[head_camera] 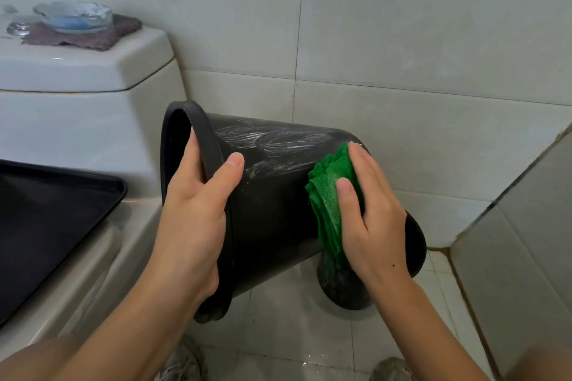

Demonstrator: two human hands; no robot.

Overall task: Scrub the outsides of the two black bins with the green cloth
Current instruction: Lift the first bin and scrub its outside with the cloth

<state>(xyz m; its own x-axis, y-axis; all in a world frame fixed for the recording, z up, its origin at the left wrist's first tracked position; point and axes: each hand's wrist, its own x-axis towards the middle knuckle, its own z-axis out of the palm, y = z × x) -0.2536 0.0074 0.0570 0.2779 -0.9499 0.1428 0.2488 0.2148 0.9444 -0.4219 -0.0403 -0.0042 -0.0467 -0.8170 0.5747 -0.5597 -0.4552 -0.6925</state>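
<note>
While the black bin (272, 210) is tipped on its side in the air, its open top faces left toward the toilet tank (77, 108) and its bottom points right toward the tiled wall (433, 40). The left hand (192, 210) grips the rim of the bin: the thumb lies on the outside and the other fingers (188, 151) curl over the edge and go inside. The right hand (371, 213) presses the green cloth (328, 204) against the outside of the bin, close to its bottom end. The fingers of that hand bend over the folded cloth and the thumb sits on top of it, so the hand holds the cloth against the bin. White soapy streaks (272, 139) show on the upper side of the bin, between the two hands. Under the bin, a second dark thing (343, 288) stands on the floor (294, 334), partly hidden; I cannot tell for sure what it is. A black tray (46, 219) lies on the left, on the toilet. On top of the tank sits a glass dish (74, 17) on a purple cloth (102, 35). Two shoes (182, 362) peek in at the bottom edge, on the wet floor tiles.
</note>
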